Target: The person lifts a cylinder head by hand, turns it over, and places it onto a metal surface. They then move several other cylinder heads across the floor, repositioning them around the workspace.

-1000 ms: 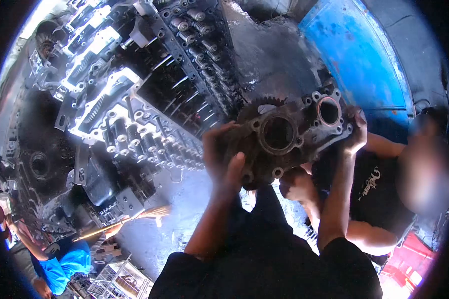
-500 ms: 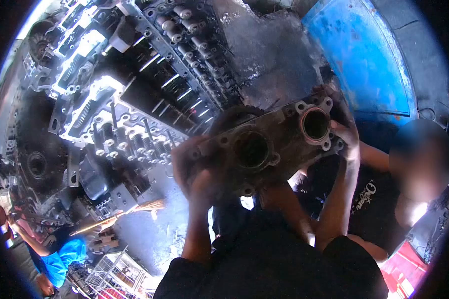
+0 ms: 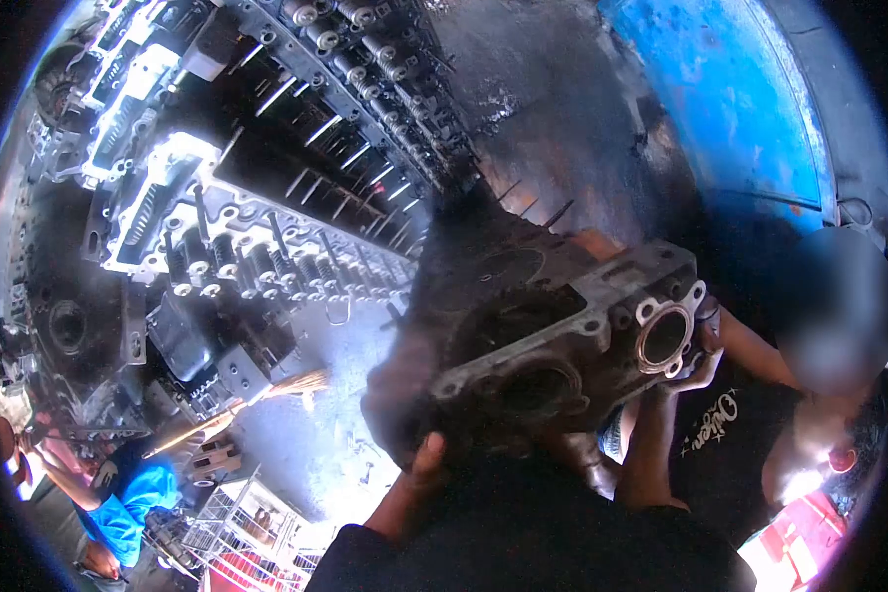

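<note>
A dark, greasy engine casting (image 3: 523,380) with round port openings is held up in front of me, tilted. My left hand (image 3: 424,464) grips its left end, thumb on the near face and fingers mostly hidden in shadow. The other end rests in my right hand (image 3: 699,360), fingers curled under and round it beside the light-rimmed port. Behind the casting's upper edge shows a patch of skin (image 3: 597,244), apparently part of a co-worker's hand or arm. A co-worker's other arm (image 3: 582,459) reaches up beneath the casting.
A large engine with upright studs (image 3: 311,138) and a bright cylinder head with valve springs (image 3: 266,242) fills the left. A co-worker in a black shirt (image 3: 725,444) stands close at right. A blue panel (image 3: 730,109) lies beyond. A white wire rack (image 3: 252,523) sits lower left.
The casting has come down and turned, showing more of its top side. Both my hands moved lower with it, keeping their hold. The view has shifted slightly.
</note>
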Available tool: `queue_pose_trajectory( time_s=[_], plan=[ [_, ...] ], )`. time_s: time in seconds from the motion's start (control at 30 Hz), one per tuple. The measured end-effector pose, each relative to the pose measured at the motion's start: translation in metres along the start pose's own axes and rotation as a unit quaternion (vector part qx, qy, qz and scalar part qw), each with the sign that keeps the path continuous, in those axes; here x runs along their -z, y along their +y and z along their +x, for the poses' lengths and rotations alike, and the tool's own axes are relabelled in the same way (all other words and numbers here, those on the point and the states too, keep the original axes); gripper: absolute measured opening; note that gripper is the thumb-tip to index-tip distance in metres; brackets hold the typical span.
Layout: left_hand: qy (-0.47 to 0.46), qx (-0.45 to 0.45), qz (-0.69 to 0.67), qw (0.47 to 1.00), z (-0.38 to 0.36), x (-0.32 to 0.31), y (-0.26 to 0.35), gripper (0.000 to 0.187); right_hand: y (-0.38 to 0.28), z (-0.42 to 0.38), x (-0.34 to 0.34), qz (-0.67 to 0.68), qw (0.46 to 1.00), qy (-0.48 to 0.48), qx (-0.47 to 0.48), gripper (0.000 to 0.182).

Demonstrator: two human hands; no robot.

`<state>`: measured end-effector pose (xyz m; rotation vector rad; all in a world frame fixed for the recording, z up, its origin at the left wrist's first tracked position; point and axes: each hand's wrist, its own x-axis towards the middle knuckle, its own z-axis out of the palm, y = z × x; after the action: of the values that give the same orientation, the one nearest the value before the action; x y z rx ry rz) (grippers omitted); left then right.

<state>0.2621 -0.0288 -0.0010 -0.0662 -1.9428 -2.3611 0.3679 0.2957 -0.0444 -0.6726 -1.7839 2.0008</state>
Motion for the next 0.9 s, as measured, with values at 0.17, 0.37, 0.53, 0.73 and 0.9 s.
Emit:
queue_pose_trajectory(
  time_s=[0.17,0.37,0.53,0.73,0.9],
  plan=[
    [-0.058,-0.023,0.009,0.998,-0.027,0.005,0.0,0.055,0.009,-0.037,0.007,-0.05,0.997,0.061,0.007,0.037],
    [-0.107,-0.021,0.029,0.994,-0.061,-0.003,0.011,0.054,0.016,-0.091,0.035,-0.094,0.988,0.125,0.008,0.034],
    [-0.134,-0.034,0.015,0.99,-0.079,0.001,0.009,0.054,0.029,-0.106,0.036,-0.116,0.983,0.139,0.028,0.031],
    [-0.165,-0.034,-0.004,0.986,-0.084,0.011,0.009,0.053,0.04,-0.133,0.031,-0.159,0.973,0.164,0.031,0.027],
    [-0.169,-0.032,-0.005,0.985,-0.076,0.015,0.011,0.053,0.048,-0.15,0.03,-0.192,0.966,0.173,0.02,0.025]
  ],
)
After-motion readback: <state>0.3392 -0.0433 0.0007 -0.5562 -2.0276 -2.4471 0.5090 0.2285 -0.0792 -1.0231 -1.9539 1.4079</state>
